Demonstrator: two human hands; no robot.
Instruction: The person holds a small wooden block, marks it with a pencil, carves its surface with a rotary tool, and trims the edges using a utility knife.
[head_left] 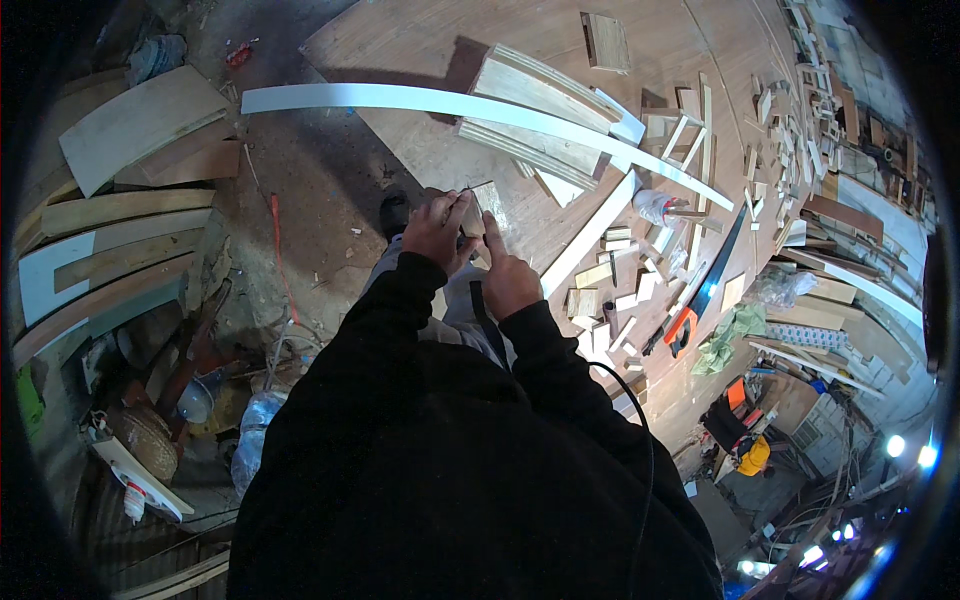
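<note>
My left hand (437, 232) is closed around a small flat wooden block (484, 200), held just above my legs near the middle of the view. My right hand (508, 275) is beside it, index finger stretched up against the block's lower part and the other fingers curled; what they hold, if anything, is hidden. A long white strip (380, 96) arches across the board beyond my hands, over a stack of grooved wooden boards (515, 95). Another pale strip (560, 265) lies just right of my right hand, among several small wood offcuts (585, 300).
A large wooden board surface (370, 60) carries the pieces. A handsaw with an orange handle (682, 328) and a wrapped white bottle (650, 207) lie to the right. Stacked boards (140, 130), an orange cord (278, 240) and plastic bottles (255, 430) are at the left.
</note>
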